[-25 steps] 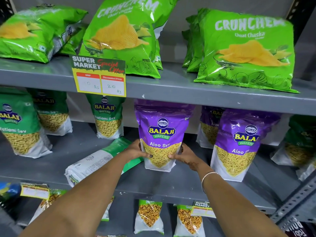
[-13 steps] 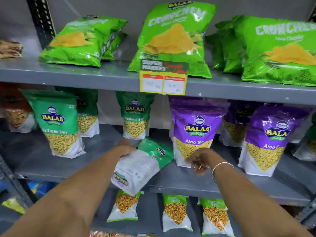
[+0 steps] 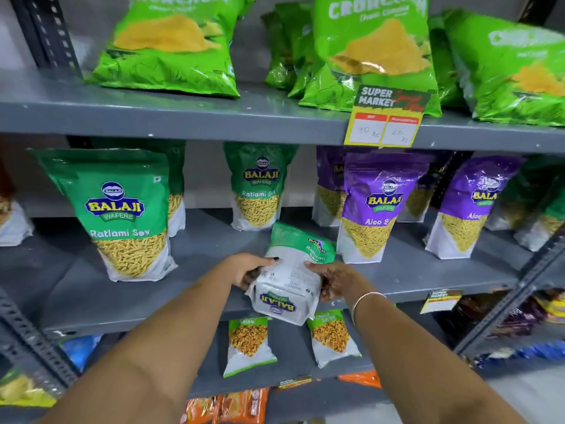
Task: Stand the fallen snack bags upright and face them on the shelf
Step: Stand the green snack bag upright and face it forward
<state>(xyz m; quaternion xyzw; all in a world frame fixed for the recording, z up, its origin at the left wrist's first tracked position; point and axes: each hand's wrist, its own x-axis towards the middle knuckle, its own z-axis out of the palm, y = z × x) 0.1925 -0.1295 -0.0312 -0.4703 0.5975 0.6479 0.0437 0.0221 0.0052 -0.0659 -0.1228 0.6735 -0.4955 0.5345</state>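
Observation:
A green and white Ratlami Sev bag [image 3: 290, 270] lies tipped back side up over the front edge of the grey middle shelf [image 3: 189, 249], its base toward me. My left hand [image 3: 247, 267] grips its left side and my right hand [image 3: 334, 278] grips its right side. Upright Ratlami Sev bags stand to the left [image 3: 122, 209] and behind [image 3: 260, 185]. A purple Aloo Sev bag [image 3: 374, 206] stands upright just right of the held bag, with another one [image 3: 467, 206] farther right.
Green Crunchem chip bags [image 3: 171, 44] lean on the top shelf behind a yellow price tag [image 3: 385, 117]. Small snack packs [image 3: 249, 344] stand on the lower shelf under my hands. Slotted metal uprights [image 3: 46, 35] frame the rack on the left and right.
My view has shifted left. My right hand left the purple Aloo Sev bag and joined the left hand on the fallen green bag, which has been turned and pulled toward the shelf's front edge.

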